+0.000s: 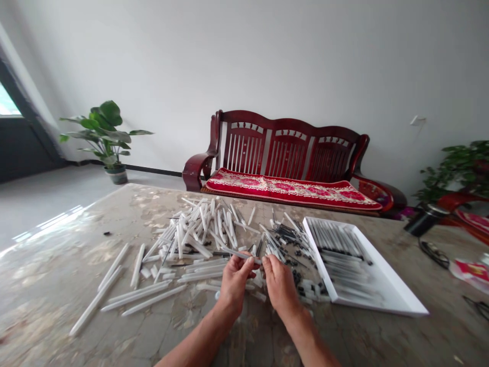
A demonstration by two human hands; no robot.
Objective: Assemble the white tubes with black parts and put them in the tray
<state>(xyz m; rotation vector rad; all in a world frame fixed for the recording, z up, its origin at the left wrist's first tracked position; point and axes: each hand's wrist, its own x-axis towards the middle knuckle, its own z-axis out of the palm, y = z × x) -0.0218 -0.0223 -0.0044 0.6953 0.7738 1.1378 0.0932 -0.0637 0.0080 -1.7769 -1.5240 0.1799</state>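
Observation:
Over the near middle of the table, both hands are closed on one slim whitish pen barrel. My left hand pinches it between thumb and fingers. My right hand grips its right end, so that end is hidden. Beyond the hands lies a loose heap of white pen barrels, with longer ones spread out to the left. Thin dark refills and small black pieces lie mixed together right of the heap. A shallow white box holds rows of dark-tipped pens.
The patterned table carries a black cylinder, glasses and a red-and-white packet at the right. Behind it stands a dark red wooden bench. A potted plant is on the floor at the left.

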